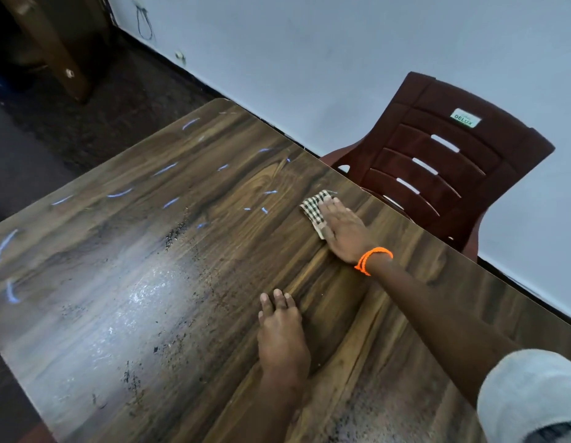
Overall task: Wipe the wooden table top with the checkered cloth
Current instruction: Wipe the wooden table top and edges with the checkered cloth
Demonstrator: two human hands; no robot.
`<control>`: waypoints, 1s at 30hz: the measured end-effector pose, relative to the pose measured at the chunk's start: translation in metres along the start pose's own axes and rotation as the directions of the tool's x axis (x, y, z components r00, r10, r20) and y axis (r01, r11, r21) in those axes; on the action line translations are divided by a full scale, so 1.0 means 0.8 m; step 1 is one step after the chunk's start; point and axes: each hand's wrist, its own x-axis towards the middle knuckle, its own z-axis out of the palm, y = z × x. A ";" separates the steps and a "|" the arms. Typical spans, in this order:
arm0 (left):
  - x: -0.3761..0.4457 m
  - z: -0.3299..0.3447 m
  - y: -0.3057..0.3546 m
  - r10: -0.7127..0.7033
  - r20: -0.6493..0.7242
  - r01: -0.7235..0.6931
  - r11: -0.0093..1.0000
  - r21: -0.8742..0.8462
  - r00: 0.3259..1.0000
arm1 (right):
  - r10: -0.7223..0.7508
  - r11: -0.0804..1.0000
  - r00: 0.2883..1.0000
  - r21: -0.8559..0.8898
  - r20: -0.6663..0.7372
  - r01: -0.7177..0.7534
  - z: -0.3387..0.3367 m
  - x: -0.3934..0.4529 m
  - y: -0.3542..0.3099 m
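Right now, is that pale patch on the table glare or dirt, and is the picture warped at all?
Head view: the pale patch looks like light glare on the wooden table top; dark specks beside it look like real dirt. Wide-angle lens bends the table edges. Checkered cloth under the right hand is sharp.

There is one view only, from a wide-angle camera worn on the person's head. It looks forward and steeply down across the wooden bench point(188, 282), whose surface fills most of the frame and runs tilted from lower left to upper right. The camera sits close above the near edge, so both forearms reach in from the bottom and right. Beyond the far edge it takes in a brown plastic chair point(437, 161), a pale wall point(341, 43) and dark floor point(101, 100).
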 end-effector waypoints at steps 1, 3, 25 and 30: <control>-0.001 0.000 -0.001 0.003 0.002 -0.003 1.000 -0.013 1.000 | 0.021 1.000 1.000 0.002 -0.015 -0.021 -0.003 0.007 0.013; -0.001 -0.001 -0.001 0.009 -0.004 -0.009 1.000 -0.028 1.000 | 0.212 0.977 0.972 0.035 -0.099 -0.209 -0.010 0.031 0.033; 0.000 -0.001 -0.016 0.105 -0.005 -0.105 0.994 -0.011 0.994 | 0.283 0.959 0.956 0.040 -0.075 -0.281 -0.007 0.119 -0.060; 0.004 0.000 -0.010 0.105 -0.036 -0.104 0.995 0.009 0.994 | -0.281 0.958 0.956 -0.043 0.084 0.285 0.040 0.057 -0.145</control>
